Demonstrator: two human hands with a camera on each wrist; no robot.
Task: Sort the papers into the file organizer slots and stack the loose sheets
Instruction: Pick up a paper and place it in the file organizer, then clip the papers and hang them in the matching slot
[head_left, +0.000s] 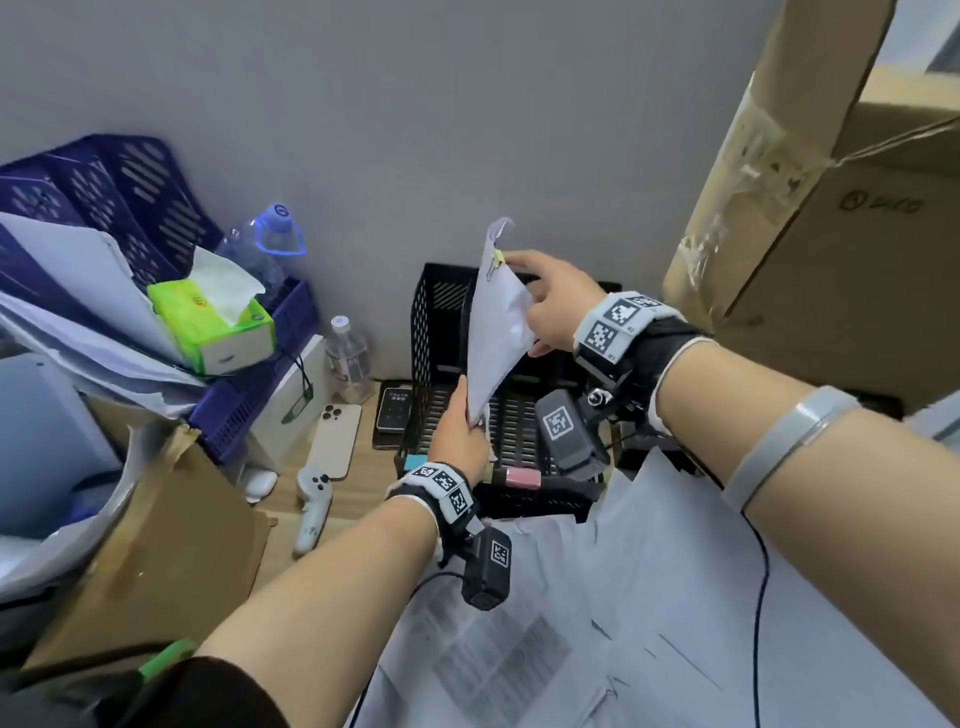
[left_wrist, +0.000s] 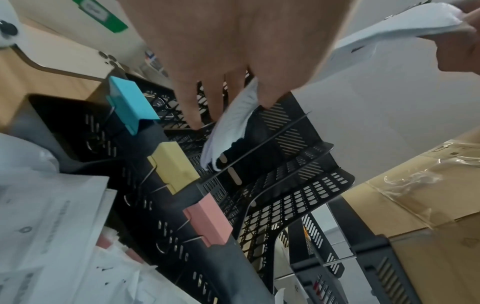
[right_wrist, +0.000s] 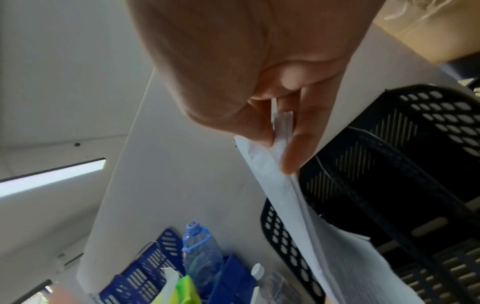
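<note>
A clipped bundle of white papers (head_left: 497, 332) stands on edge over the black mesh file organizer (head_left: 441, 332), a small yellow clip near its top corner. My left hand (head_left: 460, 434) pinches the bundle's lower corner (left_wrist: 228, 131) in front of the slots. My right hand (head_left: 550, 306) grips its upper right edge, thumb and fingers pinching the sheets (right_wrist: 283, 148). Blue, yellow and pink clips (left_wrist: 174, 166) mark the organizer's front rim. Loose printed sheets (head_left: 597, 623) lie spread on the desk near me.
A blue file organizer (head_left: 130, 208) stuffed with papers stands at the left, with a green tissue pack (head_left: 218, 327) and water bottles (head_left: 350, 358). A phone (head_left: 332, 441) and white controller (head_left: 311, 504) lie on the desk. Cardboard boxes (head_left: 831, 234) rise on the right.
</note>
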